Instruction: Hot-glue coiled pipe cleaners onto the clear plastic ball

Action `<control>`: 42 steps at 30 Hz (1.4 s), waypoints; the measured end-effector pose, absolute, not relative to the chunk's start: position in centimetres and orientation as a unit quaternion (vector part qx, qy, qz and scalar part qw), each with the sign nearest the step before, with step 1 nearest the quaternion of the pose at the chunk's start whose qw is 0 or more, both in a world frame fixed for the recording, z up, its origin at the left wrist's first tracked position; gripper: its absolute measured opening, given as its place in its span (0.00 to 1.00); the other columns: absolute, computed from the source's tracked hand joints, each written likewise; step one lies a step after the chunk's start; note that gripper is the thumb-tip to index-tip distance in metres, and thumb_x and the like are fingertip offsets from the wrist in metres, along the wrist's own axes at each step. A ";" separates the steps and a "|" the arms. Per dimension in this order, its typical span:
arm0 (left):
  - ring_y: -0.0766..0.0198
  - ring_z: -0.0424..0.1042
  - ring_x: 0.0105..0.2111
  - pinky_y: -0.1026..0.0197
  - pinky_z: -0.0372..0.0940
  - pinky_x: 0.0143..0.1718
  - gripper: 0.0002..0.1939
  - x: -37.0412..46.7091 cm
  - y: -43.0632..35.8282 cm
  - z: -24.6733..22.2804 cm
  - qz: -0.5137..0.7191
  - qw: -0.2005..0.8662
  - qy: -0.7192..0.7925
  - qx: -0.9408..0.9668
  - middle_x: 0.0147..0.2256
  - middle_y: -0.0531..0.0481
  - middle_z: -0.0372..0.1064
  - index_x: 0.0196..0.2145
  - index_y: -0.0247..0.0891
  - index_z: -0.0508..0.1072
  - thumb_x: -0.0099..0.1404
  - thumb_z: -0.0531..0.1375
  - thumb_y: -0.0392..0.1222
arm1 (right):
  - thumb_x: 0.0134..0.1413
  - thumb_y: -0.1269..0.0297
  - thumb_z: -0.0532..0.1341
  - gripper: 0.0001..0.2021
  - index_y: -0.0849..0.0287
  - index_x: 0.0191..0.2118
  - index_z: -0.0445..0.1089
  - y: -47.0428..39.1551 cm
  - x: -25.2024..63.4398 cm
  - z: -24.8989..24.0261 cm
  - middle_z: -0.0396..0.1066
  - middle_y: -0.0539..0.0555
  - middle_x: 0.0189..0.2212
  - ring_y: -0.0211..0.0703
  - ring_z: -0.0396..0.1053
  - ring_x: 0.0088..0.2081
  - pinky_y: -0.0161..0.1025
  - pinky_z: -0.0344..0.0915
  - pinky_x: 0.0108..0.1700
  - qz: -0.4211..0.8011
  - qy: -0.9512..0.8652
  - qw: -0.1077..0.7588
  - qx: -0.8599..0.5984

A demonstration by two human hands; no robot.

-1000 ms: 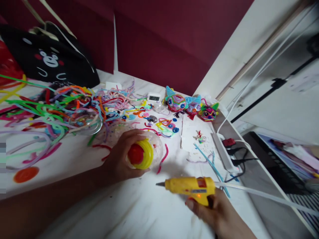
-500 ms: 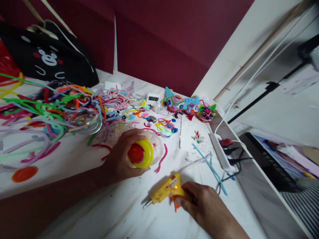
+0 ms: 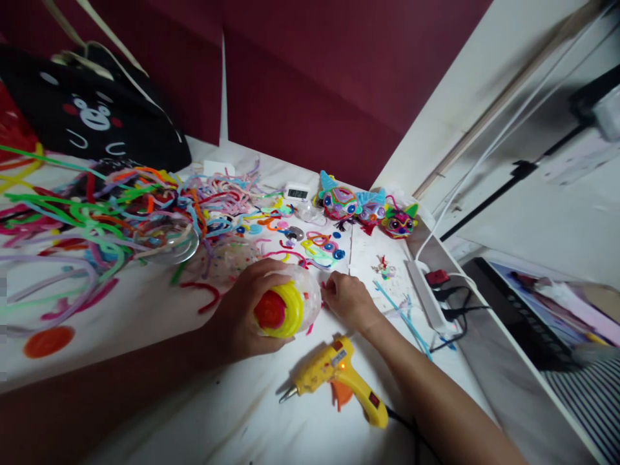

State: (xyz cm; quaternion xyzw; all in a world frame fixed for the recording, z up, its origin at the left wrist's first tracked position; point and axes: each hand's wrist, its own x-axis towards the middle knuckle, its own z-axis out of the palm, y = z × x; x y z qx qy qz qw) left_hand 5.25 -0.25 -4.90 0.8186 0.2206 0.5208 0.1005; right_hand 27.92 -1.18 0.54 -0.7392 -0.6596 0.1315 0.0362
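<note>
Left hand (image 3: 245,310) grips a clear ball (image 3: 307,297) above the table (image 3: 194,403).

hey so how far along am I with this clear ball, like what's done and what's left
The ball already has its yellow coil and red centre. It's in your left hand; your right is at a pink strip. No ears show on it, unlike the finished-looking figures behind, so those are probably left.

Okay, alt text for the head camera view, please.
The left hand holds a clear ball with a yellow-and-red patch, the right hand close beside it. On the white table lie a yellow glue gun and tangled pipe cleaners.
</note>
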 end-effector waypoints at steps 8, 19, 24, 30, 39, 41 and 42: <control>0.42 0.69 0.59 0.43 0.68 0.61 0.47 5.1 -0.1 -5.1 0.510 0.103 0.207 0.828 0.59 0.38 0.67 0.63 0.45 0.62 0.47 0.75 0.40 | 0.64 0.73 0.58 0.05 0.60 0.38 0.70 -2.8 29.3 0.9 0.78 0.56 0.31 0.42 0.73 0.31 0.36 0.62 0.34 0.168 -0.688 0.158 -0.689; 0.44 0.67 0.61 0.42 0.66 0.64 0.39 5.2 -0.8 -4.8 0.491 0.090 0.193 0.845 0.58 0.38 0.66 0.62 0.43 0.62 0.55 0.70 0.37 | 0.65 0.71 0.63 0.05 0.59 0.36 0.75 -7.9 26.5 3.7 0.73 0.49 0.28 0.36 0.70 0.30 0.32 0.67 0.33 0.165 -0.726 0.446 -0.497; 0.43 0.66 0.61 0.39 0.66 0.64 0.35 5.3 -1.1 -4.8 0.489 0.087 0.192 0.846 0.60 0.39 0.63 0.63 0.44 0.61 0.59 0.66 0.35 | 0.65 0.74 0.60 0.07 0.60 0.35 0.73 -8.2 25.6 3.6 0.71 0.49 0.28 0.34 0.66 0.28 0.31 0.64 0.30 0.161 -0.744 0.434 -0.482; 0.45 0.67 0.61 0.41 0.66 0.64 0.32 5.5 -1.1 -4.9 0.493 0.074 0.204 0.843 0.59 0.41 0.64 0.61 0.42 0.62 0.61 0.63 0.33 | 0.63 0.76 0.61 0.06 0.61 0.35 0.73 -8.2 25.3 3.4 0.69 0.49 0.27 0.34 0.64 0.26 0.31 0.61 0.28 0.143 -0.752 0.440 -0.470; 0.45 0.63 0.62 0.39 0.62 0.66 0.29 5.5 -1.2 -5.3 0.492 0.091 0.181 0.847 0.60 0.40 0.61 0.61 0.41 0.62 0.63 0.60 0.32 | 0.63 0.76 0.61 0.07 0.62 0.33 0.72 -8.0 25.1 3.1 0.68 0.48 0.26 0.33 0.62 0.25 0.31 0.59 0.27 0.140 -0.747 0.440 -0.479; 0.45 0.63 0.62 0.39 0.62 0.66 0.29 5.5 -1.2 -5.3 0.488 0.091 0.180 0.849 0.61 0.40 0.61 0.61 0.42 0.62 0.63 0.61 0.33 | 0.63 0.76 0.61 0.07 0.62 0.33 0.72 -8.1 25.0 3.0 0.68 0.48 0.26 0.33 0.62 0.25 0.31 0.59 0.26 0.136 -0.745 0.441 -0.481; 0.45 0.63 0.62 0.39 0.62 0.66 0.30 5.5 -1.2 -5.3 0.487 0.089 0.178 0.850 0.60 0.39 0.61 0.61 0.42 0.62 0.63 0.62 0.35 | 0.63 0.76 0.61 0.07 0.62 0.33 0.72 -8.1 25.0 2.9 0.68 0.48 0.26 0.33 0.62 0.25 0.31 0.58 0.26 0.136 -0.745 0.441 -0.482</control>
